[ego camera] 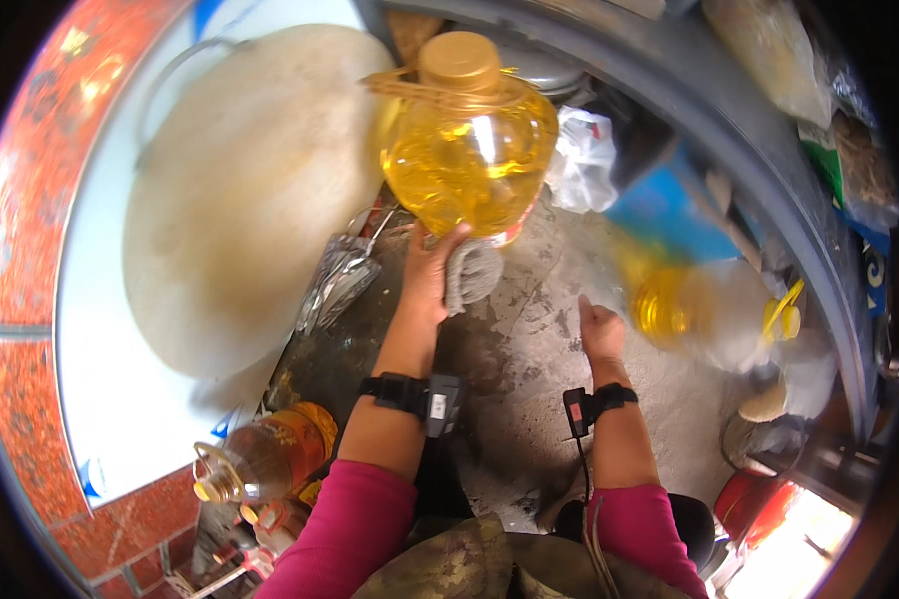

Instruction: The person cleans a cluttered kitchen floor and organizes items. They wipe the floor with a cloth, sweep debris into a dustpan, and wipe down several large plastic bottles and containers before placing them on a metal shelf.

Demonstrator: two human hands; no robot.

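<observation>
My left hand (428, 273) is at the base of a large plastic jug of yellow oil (468, 150), with a grey cloth (476, 273) bunched between palm and thumb. The jug has a gold cap and a handle. Whether the hand bears the jug's weight cannot be told. My right hand (601, 329) is curled over the concrete floor, with nothing visible in it. To its right lies a partly filled oil jug (700, 311) on its side, yellow cap to the right, blurred.
A big round pale board (247, 202) leans at the left. A foil-like silver packet (337, 277) lies below it. At the lower left is another oil bottle (270, 457). A white plastic bag (584, 161) sits beside the upright jug; a curved grey edge (764, 142) runs along the right.
</observation>
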